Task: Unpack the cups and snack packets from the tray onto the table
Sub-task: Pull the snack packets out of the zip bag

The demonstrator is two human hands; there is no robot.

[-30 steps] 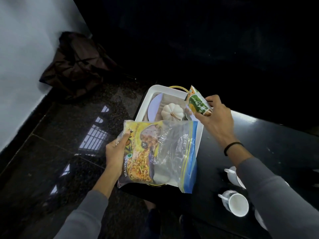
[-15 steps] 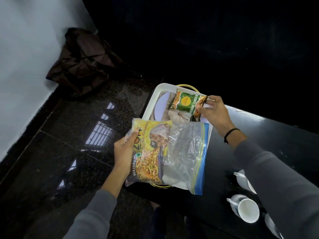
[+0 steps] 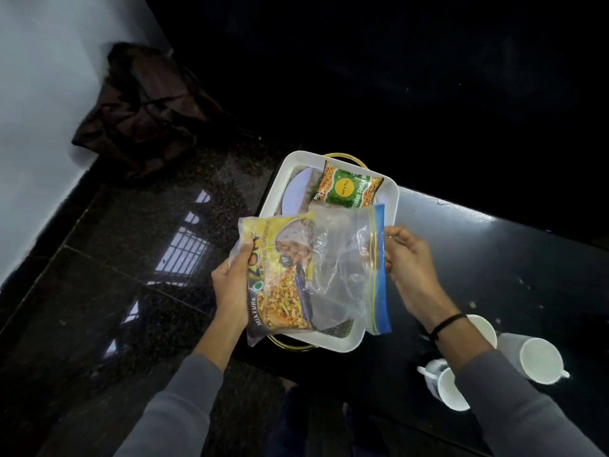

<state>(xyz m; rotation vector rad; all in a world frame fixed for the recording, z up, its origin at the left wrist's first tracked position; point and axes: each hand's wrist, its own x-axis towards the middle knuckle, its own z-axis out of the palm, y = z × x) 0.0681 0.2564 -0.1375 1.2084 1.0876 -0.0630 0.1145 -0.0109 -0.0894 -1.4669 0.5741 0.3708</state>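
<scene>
1. I see my left hand (image 3: 232, 288) clamped on the left edge of a clear zip bag (image 3: 333, 275), thumb on top, held above the near half of the white tray (image 3: 390, 206).
2. Inside the bag, a yellow mixture packet (image 3: 280, 278) fills the 9 o'clock side; the 3 o'clock side looks slack and see-through.
3. My right hand (image 3: 408, 258) meets the bag's blue zip strip at 3 o'clock, fingers curled at its edge; I cannot tell whether they pinch it or only touch it.
4. A green packet (image 3: 347, 188) lies in the tray at 12 o'clock from the bag, free of both hands.
5. The tray sits at the left end of the black table (image 3: 494, 258).
6. Three white cups (image 3: 540, 359) stand on the table at 4 o'clock from the tray, partly hidden by my right sleeve.
7. A dark bag (image 3: 138, 113) slumps on the floor by the wall at 10 o'clock.
</scene>
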